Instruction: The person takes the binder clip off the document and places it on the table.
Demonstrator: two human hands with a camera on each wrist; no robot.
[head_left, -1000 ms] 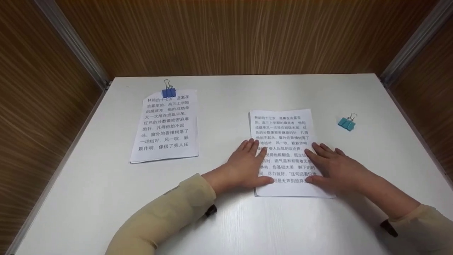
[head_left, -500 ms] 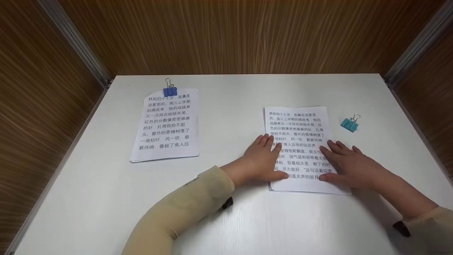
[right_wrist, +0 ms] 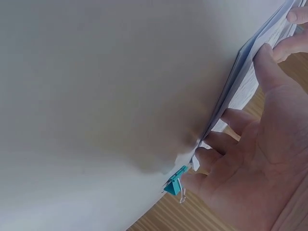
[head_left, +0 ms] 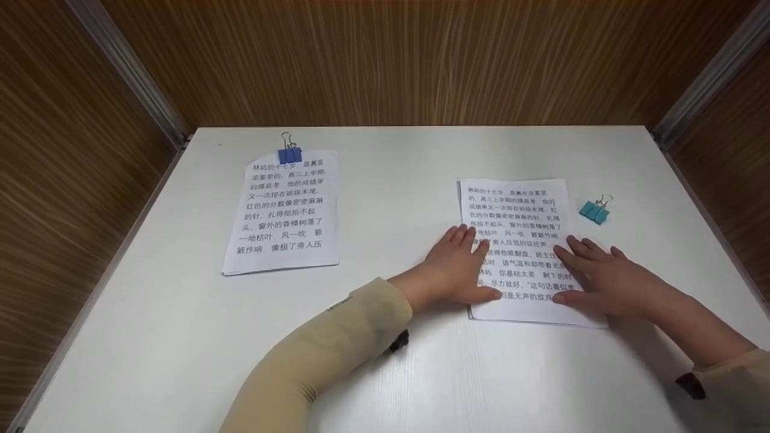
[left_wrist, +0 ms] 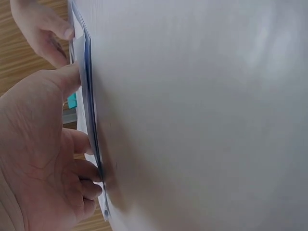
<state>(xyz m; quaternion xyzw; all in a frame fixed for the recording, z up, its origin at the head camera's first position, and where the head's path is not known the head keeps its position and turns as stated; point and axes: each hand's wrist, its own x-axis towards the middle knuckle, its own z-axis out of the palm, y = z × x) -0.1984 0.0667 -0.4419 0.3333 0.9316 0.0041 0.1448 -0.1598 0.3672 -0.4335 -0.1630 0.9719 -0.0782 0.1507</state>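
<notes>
A stack of printed sheets point(head_left: 514, 207) lies on the right half of the white table, its lower sheets peeking out slightly at the bottom edge. My left hand point(head_left: 458, 267) rests along the stack's left side, thumb on the top page and fingers at the edge. Opposite it, my right hand point(head_left: 616, 281) lies along the right side in the same way. In both wrist views the fingers touch the paper edge without curling round it. Just right of the stack sits a pair of teal binder clips point(head_left: 594, 211), close to my right fingers.
On the left half of the table point(head_left: 385, 156) lies a second printed stack point(head_left: 283, 210), with a blue binder clip point(head_left: 290, 156) at its top edge. Wood-grain panels point(head_left: 421, 60) enclose the back and sides.
Both hands have slid the right stack to the right and slightly away, bringing it nearer the teal clips. The view has shifted slightly; the left stack stays put.
</notes>
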